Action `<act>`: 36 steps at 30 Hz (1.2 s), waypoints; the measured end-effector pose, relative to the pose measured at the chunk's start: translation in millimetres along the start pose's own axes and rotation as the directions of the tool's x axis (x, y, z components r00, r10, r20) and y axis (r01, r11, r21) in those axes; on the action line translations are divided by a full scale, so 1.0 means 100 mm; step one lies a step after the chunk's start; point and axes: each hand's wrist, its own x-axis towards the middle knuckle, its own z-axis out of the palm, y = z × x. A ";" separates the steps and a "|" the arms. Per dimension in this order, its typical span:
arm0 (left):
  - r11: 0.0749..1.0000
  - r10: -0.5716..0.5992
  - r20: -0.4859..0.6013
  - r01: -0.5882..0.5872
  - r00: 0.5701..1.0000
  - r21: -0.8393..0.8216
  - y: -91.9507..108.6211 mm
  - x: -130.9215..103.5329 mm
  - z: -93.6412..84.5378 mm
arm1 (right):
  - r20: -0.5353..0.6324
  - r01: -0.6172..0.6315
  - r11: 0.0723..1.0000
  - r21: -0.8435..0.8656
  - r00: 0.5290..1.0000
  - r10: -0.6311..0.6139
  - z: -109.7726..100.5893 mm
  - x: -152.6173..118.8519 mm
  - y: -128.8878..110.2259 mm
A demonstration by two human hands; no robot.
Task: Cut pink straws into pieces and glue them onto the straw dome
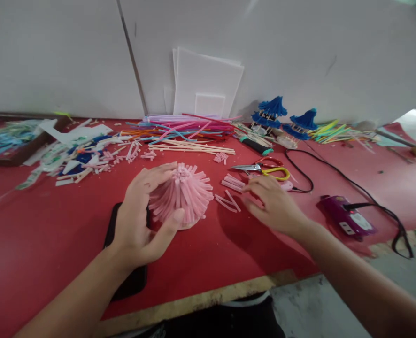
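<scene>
My left hand (137, 211) curves round the left side of a pink cone of fuzzy pipe cleaner pieces (181, 195). Its thumb rests at the cone's front and its fingers reach toward the top. A pale round base shows under the cone's lower edge. My right hand (273, 204) hovers low over the table, its thumb and fingertips apart, beside a small bundle of cut pink pipe cleaner pieces (233, 182). More loose pink pieces (228, 202) lie just left of it. Scissors (260, 169) with red and yellow handles lie behind this hand, near a pink corded tool (287, 186), partly hidden.
A black phone (132, 284) lies under my left wrist. Coloured pipe cleaners (194, 126) and scraps (81, 159) line the back. Blue roof-like models (269, 112) stand at the back right. A purple power box (349, 218) with a black cord (335, 169) sits at right.
</scene>
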 end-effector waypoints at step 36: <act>0.948 0.012 -0.125 0.028 0.992 0.316 0.40 0.72 -0.23 | -0.337 0.219 0.373 0.901 0.897 0.287 -0.43 0.89 -1.09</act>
